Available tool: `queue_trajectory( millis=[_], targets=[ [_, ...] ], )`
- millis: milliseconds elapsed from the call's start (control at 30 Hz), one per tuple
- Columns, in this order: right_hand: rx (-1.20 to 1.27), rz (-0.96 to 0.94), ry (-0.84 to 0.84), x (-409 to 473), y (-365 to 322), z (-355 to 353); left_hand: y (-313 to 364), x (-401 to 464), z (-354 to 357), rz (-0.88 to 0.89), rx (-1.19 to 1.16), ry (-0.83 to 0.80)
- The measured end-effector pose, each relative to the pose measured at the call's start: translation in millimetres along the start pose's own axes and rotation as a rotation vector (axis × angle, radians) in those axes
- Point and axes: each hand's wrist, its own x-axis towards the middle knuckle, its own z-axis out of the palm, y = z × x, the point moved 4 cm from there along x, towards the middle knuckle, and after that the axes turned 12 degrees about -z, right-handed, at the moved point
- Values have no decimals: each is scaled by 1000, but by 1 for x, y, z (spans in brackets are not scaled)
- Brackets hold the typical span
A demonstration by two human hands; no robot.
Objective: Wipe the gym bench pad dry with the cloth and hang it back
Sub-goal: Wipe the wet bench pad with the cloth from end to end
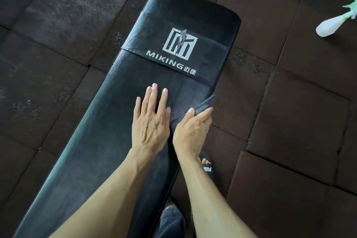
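A cloth [190,100] is pinched by the right hand [190,129] and pressed by the flat, open left hand [151,120] on a pad [108,102] marked "MIKING".

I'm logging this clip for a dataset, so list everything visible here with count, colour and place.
bench pad: one, black, running from the bottom left to the top centre
logo band: one, black with white MIKING print, across the far end of the pad
cloth: one, dark grey, spread on the pad's right side below the band
spray bottle: one, white with a green top, on the floor at the right edge
floor mats: many, dark brown tiles, all around the bench
slipper: one, black, on the foot beside the bench
left hand: one, flat on the cloth, fingers spread
right hand: one, pinching the cloth's right corner
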Motion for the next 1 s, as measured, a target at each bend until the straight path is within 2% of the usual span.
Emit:
queue_trajectory(
  millis=[100,200,333,533,667,800,900,1000],
  targets=[
    [114,67,-50,32,6,-5,-9,-9,-3,11,-8,-4],
    [106,18,-58,51,5,-6,-15,-16,-4,18,-18,4],
    [71,-56,25,7,10,2,-23,-22,-4,20,-21,18],
    [192,20,-7,-84,20,1,-30,-23,-4,52,-17,15],
    [259,173,-63,-50,26,2,-25,-26,-3,16,-14,-14],
    [261,118,-57,-22,16,-8,-24,-26,-3,1,-29,-50],
    [249,19,-38,-55,15,-11,-23,-26,-5,-9,-33,-67],
    [289,95,-93,-106,23,-5,-24,-27,-8,-12,-38,-86]
  ],
)
